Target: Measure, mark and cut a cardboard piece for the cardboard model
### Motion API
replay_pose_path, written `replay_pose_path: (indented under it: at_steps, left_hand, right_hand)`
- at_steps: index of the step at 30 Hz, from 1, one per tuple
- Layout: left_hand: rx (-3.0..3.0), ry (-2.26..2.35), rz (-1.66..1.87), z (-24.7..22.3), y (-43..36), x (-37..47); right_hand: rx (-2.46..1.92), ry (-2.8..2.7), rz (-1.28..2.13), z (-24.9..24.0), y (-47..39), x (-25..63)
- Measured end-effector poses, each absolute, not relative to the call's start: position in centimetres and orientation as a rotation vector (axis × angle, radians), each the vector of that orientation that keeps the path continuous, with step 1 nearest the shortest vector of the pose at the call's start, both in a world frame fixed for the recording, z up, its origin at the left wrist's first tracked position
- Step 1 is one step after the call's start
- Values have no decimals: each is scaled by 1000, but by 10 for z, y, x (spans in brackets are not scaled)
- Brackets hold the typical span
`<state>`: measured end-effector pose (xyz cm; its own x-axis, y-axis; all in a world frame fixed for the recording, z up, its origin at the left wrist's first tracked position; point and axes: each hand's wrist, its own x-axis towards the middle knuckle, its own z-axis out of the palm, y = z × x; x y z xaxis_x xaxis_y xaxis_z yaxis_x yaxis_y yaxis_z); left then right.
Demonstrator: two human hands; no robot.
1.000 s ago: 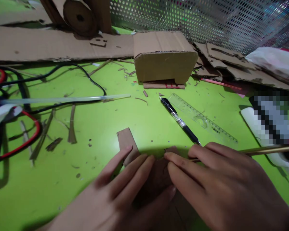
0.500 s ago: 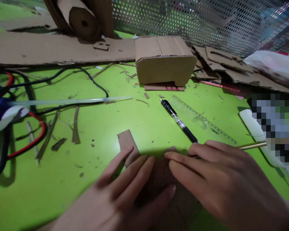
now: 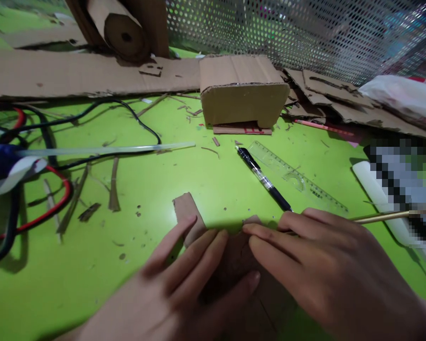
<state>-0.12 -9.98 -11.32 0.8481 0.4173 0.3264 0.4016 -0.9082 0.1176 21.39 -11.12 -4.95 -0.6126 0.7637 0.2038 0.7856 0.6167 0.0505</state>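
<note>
Low in the view, a piece of brown cardboard (image 3: 246, 265) lies in shadow between my two hands. My left hand (image 3: 173, 279) grips its left side, the fingers bent over the far edge and the thumb stretched across it. Opposite, my right hand (image 3: 315, 260) has its fingertips pressed together on the far right edge. A thin gold-coloured stick (image 3: 379, 217) sticks out to the right from behind my right hand; whether the fingers hold it is hidden. A small cardboard strip (image 3: 188, 210) pokes out beyond my left fingers. A black pen (image 3: 264, 180) lies just past my right hand.
A clear ruler (image 3: 298, 175) lies beside the pen. Behind stands a cardboard box shape (image 3: 244, 102), with cardboard sheets (image 3: 337, 97) to its right. Black and red cables (image 3: 66, 189) and a glue stick (image 3: 110, 149) reach in from the left. Cardboard scraps litter the green table (image 3: 156, 175).
Both hands keep nearly the same grip on the cardboard. The view has shifted very slightly, and the gold-coloured stick shows a little further right.
</note>
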Motion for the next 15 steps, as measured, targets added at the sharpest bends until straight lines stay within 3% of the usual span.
replay_pose_path:
  at_steps: [8, 15]
  left_hand:
    - [2954, 671, 597, -110, -99, 2]
    - [2992, 673, 541, -115, -102, -1]
  right_hand:
    - [-1290, -2750, -330, -49, -121, 211]
    - [-1306, -2685, -188, -45, -109, 214]
